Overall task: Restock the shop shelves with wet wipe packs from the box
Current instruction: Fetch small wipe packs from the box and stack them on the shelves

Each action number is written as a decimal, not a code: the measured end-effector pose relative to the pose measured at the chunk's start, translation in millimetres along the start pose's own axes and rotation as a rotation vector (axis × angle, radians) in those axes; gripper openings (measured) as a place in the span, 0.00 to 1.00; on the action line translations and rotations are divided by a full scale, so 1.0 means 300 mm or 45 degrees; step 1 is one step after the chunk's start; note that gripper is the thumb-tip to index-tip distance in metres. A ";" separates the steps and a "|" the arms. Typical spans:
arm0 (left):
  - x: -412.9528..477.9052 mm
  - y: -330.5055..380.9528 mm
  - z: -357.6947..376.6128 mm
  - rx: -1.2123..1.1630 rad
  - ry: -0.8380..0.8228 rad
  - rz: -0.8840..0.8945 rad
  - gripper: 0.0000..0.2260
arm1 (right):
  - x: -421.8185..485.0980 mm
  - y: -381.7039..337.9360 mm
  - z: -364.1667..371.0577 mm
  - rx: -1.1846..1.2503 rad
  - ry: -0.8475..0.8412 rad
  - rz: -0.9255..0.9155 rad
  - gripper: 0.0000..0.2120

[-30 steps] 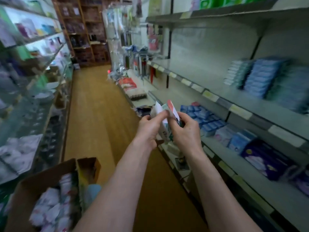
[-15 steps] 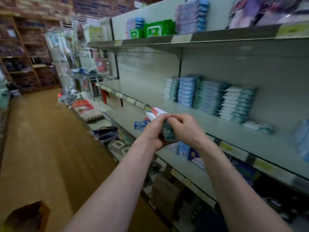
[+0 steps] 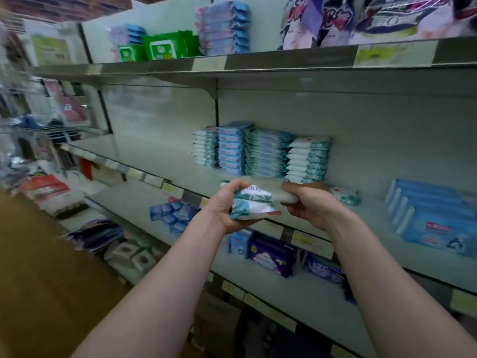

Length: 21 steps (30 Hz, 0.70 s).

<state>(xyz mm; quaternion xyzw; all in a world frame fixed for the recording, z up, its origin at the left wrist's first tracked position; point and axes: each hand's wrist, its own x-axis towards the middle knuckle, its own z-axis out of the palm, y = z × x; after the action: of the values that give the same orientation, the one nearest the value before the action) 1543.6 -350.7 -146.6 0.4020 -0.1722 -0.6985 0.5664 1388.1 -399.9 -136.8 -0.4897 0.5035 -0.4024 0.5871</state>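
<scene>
My left hand (image 3: 227,213) and right hand (image 3: 309,205), fingers curled, grip opposite ends of wipe packs (image 3: 254,200), probably two stacked. Long axis runs hand to hand. Matching stack (image 3: 307,158) on shelf (image 3: 154,161) just behind, higher; right hand nearer.

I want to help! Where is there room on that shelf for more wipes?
The middle shelf is bare left of the four wipe pack stacks. A smaller bare gap lies between the single teal pack and the big blue packs. The stacks stand crowded side by side.
</scene>
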 end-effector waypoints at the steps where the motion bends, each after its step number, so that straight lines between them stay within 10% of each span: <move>1: 0.031 0.011 0.001 0.019 -0.002 -0.017 0.09 | 0.020 -0.001 -0.008 0.037 0.012 0.014 0.06; 11: 0.334 0.074 0.019 0.300 -0.244 -0.084 0.11 | 0.172 0.041 -0.088 0.105 0.321 0.010 0.10; 15: 0.404 0.070 0.062 0.370 -0.305 -0.116 0.06 | 0.196 0.061 -0.147 -0.711 0.523 -0.255 0.06; 21: 0.496 0.047 0.177 0.593 -0.319 -0.150 0.04 | 0.222 0.031 -0.167 -1.413 0.286 -0.421 0.36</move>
<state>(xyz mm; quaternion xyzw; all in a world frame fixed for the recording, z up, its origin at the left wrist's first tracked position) 1507.3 -504.6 -158.4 0.4413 -0.3733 -0.7162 0.3911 1349.7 -470.9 -159.8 -0.7501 0.6149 -0.2143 0.1155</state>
